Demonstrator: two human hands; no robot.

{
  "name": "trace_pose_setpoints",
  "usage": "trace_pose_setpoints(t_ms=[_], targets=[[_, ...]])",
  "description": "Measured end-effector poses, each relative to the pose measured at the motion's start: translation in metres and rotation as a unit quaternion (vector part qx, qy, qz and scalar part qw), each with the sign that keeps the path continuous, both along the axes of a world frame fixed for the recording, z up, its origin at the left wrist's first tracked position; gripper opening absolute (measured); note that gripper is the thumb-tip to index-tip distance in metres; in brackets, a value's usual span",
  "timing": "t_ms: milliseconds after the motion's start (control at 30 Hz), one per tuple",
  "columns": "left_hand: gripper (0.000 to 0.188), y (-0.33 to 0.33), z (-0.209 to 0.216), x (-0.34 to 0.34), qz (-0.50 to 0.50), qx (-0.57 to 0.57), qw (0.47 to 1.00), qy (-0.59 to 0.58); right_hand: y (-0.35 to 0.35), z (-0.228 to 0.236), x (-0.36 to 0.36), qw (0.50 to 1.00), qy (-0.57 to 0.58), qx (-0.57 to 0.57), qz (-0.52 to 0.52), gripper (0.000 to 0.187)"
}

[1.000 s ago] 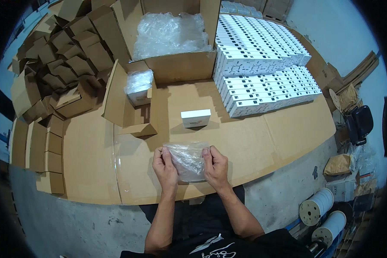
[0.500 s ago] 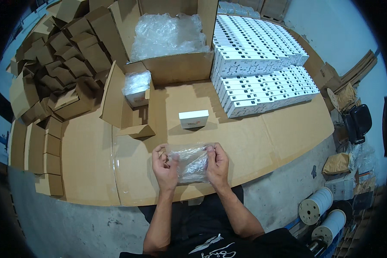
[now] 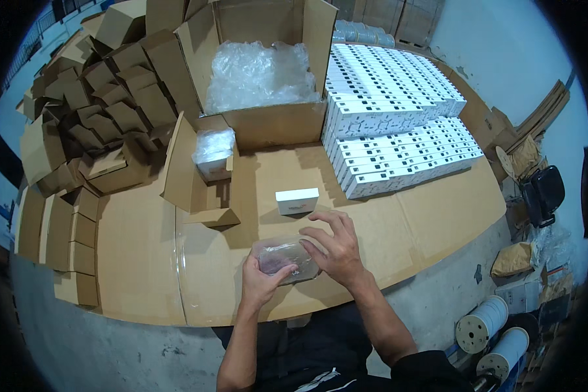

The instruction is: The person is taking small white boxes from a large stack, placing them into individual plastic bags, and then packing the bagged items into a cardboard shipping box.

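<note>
My left hand (image 3: 260,283) grips a clear plastic bag (image 3: 282,257) by its left side, thumb lying across the front. The bag looks fairly flat and glossy. At the bag's right edge is my right hand (image 3: 340,255), its fingers spread and curved; whether a fingertip touches the plastic I cannot tell. Just beyond the hands, a small white box (image 3: 297,201) stands on the cardboard-covered table (image 3: 235,294). To its left, an open brown carton (image 3: 217,217) holds white boxes wrapped in clear plastic (image 3: 213,151) at its far end.
A large open carton (image 3: 274,124) behind holds a heap of clear plastic bags (image 3: 261,75). Rows of white boxes (image 3: 398,124) are stacked at the back right. Folded brown cartons (image 3: 111,111) pile up at the left. Cable spools (image 3: 482,323) stand on the floor at right.
My right hand has let go of the bag's right side and spread its fingers toward the white box. The bag, now in my left hand, lies lower in the view.
</note>
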State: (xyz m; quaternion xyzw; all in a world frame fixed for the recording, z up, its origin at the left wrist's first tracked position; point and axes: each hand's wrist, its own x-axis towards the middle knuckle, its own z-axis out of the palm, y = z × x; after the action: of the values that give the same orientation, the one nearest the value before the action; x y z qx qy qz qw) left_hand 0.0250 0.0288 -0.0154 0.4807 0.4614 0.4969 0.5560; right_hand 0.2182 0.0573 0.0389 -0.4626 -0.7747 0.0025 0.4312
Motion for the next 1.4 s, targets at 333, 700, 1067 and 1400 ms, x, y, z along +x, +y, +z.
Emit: trace_pose_setpoints(t_ms=[333, 700, 1067, 1400], targets=[[0.052, 0.009, -0.005, 0.000, 0.043, 0.043, 0.989, 0.132, 0.018, 0.008, 0.020, 0.985, 0.056, -0.068, 0.151, 0.019], [0.050, 0.006, -0.007, 0.001, 0.042, 0.034, 0.990, 0.129, 0.021, 0.025, 0.009, 0.962, -0.181, -0.086, 0.184, 0.025], [0.067, 0.004, 0.010, 0.005, 0.059, 0.110, 0.978, 0.169, 0.033, 0.037, 0.002, 0.900, -0.212, -0.199, 0.325, 0.035], [0.064, 0.006, -0.003, 0.000, 0.043, 0.066, 0.986, 0.145, 0.035, 0.058, 0.014, 0.946, -0.089, -0.148, 0.275, 0.044]])
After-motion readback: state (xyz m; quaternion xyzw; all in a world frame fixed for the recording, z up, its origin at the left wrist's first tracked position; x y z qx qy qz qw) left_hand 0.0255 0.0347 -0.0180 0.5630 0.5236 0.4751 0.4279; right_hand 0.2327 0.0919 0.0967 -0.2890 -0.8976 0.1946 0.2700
